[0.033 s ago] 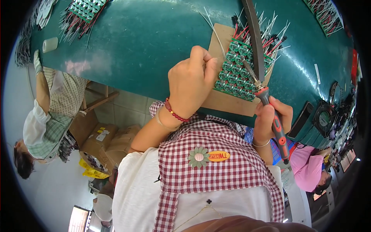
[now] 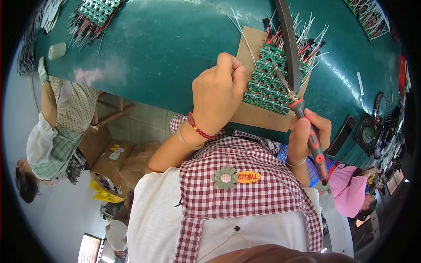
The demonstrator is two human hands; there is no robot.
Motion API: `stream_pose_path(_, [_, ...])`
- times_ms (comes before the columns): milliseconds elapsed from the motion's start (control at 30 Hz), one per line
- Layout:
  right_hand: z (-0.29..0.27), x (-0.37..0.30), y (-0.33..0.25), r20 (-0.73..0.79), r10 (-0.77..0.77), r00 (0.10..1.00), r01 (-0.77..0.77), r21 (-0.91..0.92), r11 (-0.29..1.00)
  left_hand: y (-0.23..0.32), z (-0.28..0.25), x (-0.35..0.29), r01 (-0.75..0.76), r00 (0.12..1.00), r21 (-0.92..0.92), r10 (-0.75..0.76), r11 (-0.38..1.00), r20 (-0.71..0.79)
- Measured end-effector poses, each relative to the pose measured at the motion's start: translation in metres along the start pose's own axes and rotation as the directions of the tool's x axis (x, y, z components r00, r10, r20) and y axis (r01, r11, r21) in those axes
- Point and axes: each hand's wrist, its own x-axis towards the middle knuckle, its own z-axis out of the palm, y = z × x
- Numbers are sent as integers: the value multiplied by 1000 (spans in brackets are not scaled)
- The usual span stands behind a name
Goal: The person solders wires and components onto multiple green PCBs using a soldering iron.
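My right hand (image 2: 306,133) is closed round the grey and red handle of a soldering iron (image 2: 314,147). Its metal tip points up and left, over a green circuit board panel (image 2: 266,83) made of several small units. My left hand (image 2: 218,90) is pinched shut just left of the panel. A thin strand seems to show at its fingertips, but what they grip is too fine to make out. Red, black and white wires (image 2: 307,46) with dark connectors fan out beyond the panel. Under the panel lies a brown board (image 2: 263,117).
A dark bar (image 2: 289,44) crosses over the panel, hiding part of it. More wired panels lie at the far left (image 2: 97,11) and far right (image 2: 368,19) of the green table (image 2: 153,52). A tape roll (image 2: 57,51) sits left. A co-worker's gloved hand (image 2: 42,70) touches the table's left edge.
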Motion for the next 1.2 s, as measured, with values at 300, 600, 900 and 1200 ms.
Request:
stream_pose_path(300, [-3, -5, 6, -3, 56, 998, -56, -54, 997, 0, 10, -1, -84, 996, -36, 84, 996, -26])
stream_pose_path(600, [0, -6, 10, -30, 70, 997, -72, -80, 994, 9, 20, 4, -240, 966, 83, 246, 967, -75])
stream_pose_path(900, [2, 5, 0, 75, -20, 997, 30, -135, 990, 9, 24, 3, -226, 967, 92, 235, 970, -101])
stream_pose_path(1200, [-2, 4, 7, -15, -81, 997, 80, -57, 995, 14, 16, 2, -185, 976, 66, 191, 981, -104])
